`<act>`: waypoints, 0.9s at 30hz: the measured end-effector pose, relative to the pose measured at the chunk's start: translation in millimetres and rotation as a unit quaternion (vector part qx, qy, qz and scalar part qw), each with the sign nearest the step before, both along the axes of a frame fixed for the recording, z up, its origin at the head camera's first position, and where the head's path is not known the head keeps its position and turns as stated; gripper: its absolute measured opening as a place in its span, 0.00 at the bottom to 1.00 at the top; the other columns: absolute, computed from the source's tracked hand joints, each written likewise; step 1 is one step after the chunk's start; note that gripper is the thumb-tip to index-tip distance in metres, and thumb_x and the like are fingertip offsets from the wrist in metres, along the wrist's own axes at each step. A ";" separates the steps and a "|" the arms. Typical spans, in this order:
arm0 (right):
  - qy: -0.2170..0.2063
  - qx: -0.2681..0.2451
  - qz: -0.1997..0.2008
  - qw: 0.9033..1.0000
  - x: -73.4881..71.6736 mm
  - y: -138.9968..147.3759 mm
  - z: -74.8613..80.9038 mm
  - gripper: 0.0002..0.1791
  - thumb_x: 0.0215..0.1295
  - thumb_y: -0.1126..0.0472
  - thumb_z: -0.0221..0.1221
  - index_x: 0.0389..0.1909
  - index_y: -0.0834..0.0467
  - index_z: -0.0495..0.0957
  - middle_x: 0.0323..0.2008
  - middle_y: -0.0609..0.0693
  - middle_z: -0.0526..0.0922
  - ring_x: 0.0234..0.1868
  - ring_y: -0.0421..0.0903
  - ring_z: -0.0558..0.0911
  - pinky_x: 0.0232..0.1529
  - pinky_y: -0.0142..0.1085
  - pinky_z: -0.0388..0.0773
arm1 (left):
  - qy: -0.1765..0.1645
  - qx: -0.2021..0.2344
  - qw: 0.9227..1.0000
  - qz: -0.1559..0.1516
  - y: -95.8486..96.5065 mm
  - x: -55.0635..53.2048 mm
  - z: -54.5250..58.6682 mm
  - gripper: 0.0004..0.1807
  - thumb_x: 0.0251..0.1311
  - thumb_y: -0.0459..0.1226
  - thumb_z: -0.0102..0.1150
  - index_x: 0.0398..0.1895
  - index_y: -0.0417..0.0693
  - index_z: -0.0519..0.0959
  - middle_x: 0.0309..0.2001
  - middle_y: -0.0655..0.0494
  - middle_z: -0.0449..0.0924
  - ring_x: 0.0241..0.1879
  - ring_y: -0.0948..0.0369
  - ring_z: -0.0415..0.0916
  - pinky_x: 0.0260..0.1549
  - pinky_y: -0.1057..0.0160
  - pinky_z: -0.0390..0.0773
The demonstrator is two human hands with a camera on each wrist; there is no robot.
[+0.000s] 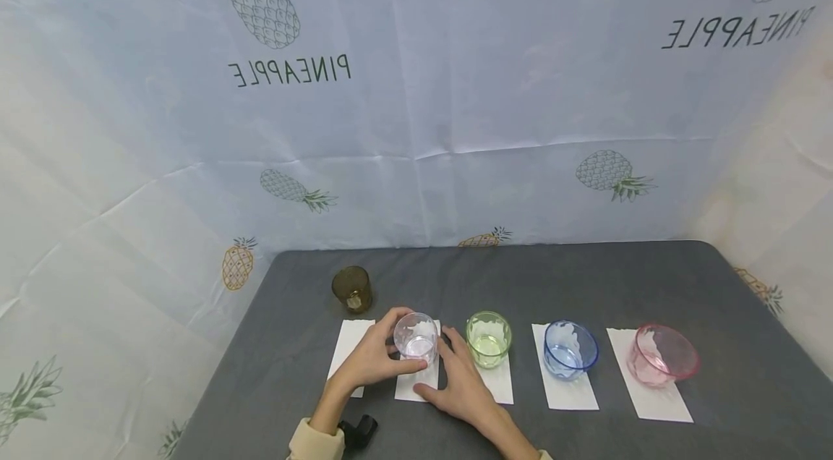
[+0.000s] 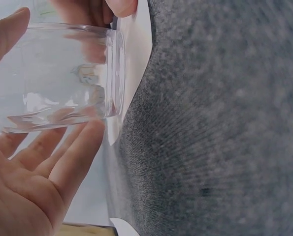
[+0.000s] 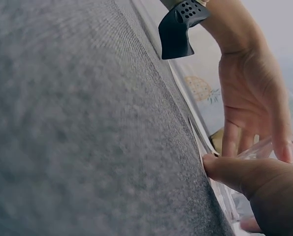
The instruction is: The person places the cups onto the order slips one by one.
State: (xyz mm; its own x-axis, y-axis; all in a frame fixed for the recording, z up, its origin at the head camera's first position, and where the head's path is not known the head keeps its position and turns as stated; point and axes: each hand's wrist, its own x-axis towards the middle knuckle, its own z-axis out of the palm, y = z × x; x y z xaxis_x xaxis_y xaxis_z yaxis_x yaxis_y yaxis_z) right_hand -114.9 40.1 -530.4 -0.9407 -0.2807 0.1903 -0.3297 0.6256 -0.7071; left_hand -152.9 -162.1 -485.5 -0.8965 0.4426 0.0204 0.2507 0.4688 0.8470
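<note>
A clear glass cup (image 1: 416, 337) stands over a white paper sheet (image 1: 416, 391). My left hand (image 1: 374, 359) holds it from the left, thumb in front and fingers along its far side. In the left wrist view, the cup (image 2: 62, 73) lies between thumb and fingers. To its right, my right hand (image 1: 463, 384) has its fingers spread and loosely bent around that side. The right thumb (image 3: 230, 169) points along the paper in the right wrist view; whether the right fingertips touch the cup is unclear.
Green (image 1: 489, 339), blue (image 1: 570, 350) and pink (image 1: 662, 355) glass cups stand on paper sheets to the right. At the back left is a brown cup (image 1: 352, 290), behind another paper sheet (image 1: 348, 344). A pineapple-print curtain (image 1: 416, 199) borders the grey table (image 1: 273, 402).
</note>
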 end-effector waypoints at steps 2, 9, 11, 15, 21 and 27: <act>0.016 -0.003 -0.008 1.000 0.8 -0.9 -1.5 0.48 0.49 0.47 0.78 0.66 0.70 0.71 0.69 0.70 0.69 0.71 0.69 0.68 0.67 0.65 0.71 | 0.003 0.001 1.000 -0.001 -0.2 0.1 0.2 0.44 0.53 0.48 0.78 0.71 0.48 0.65 0.65 0.46 0.76 0.67 0.43 0.75 0.51 0.49 0.87; 0.052 -0.031 -0.028 0.998 2.3 -3.5 -3.1 0.49 0.47 0.53 0.79 0.68 0.68 0.67 0.65 0.66 0.74 0.69 0.66 0.73 0.66 0.63 0.73 | 0.008 0.014 1.000 -0.012 0.4 -0.4 -1.5 0.44 0.53 0.46 0.77 0.70 0.46 0.65 0.64 0.45 0.77 0.64 0.45 0.78 0.51 0.50 0.87; 0.067 -0.044 -0.031 0.996 2.9 -4.5 -1.9 0.50 0.47 0.55 0.79 0.69 0.67 0.67 0.65 0.63 0.75 0.68 0.62 0.75 0.65 0.60 0.74 | 0.016 0.012 1.000 -0.014 0.5 -0.2 -1.5 0.44 0.53 0.46 0.77 0.70 0.44 0.65 0.64 0.45 0.77 0.63 0.46 0.79 0.53 0.48 0.86; 0.119 -0.069 -0.034 0.990 3.5 -7.0 2.1 0.52 0.44 0.58 0.80 0.70 0.66 0.66 0.64 0.59 0.77 0.65 0.55 0.78 0.63 0.53 0.79 | 0.036 -0.010 0.999 -0.009 -0.2 1.7 1.6 0.51 0.51 0.49 0.78 0.75 0.41 0.62 0.70 0.42 0.71 0.69 0.48 0.73 0.65 0.43 0.77; 0.131 -0.104 -0.021 0.986 6.9 -7.0 16.2 0.55 0.43 0.55 0.81 0.74 0.61 0.65 0.69 0.57 0.74 0.69 0.53 0.75 0.65 0.52 0.78 | 0.070 -0.026 0.997 -0.006 -6.2 6.4 16.1 0.54 0.53 0.50 0.76 0.79 0.44 0.57 0.77 0.41 0.61 0.77 0.46 0.62 0.72 0.41 0.68; 0.137 -0.112 -0.007 0.984 12.4 -8.0 35.8 0.53 0.48 0.51 0.80 0.75 0.54 0.65 0.71 0.56 0.71 0.73 0.55 0.71 0.66 0.54 0.77 | 0.132 -0.019 0.991 0.006 -20.1 6.3 31.7 0.49 0.57 0.46 0.74 0.78 0.45 0.59 0.76 0.41 0.63 0.75 0.44 0.64 0.68 0.37 0.70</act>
State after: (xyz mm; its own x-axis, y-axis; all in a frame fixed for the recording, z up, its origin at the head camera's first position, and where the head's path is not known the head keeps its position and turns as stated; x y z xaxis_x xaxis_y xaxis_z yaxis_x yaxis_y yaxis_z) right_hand -102.5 32.1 -494.6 -0.8492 -0.1892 0.4929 -0.5191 0.4695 -0.7142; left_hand -146.7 -182.2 -453.8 -0.8673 0.4365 0.2392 0.4559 0.5035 0.7339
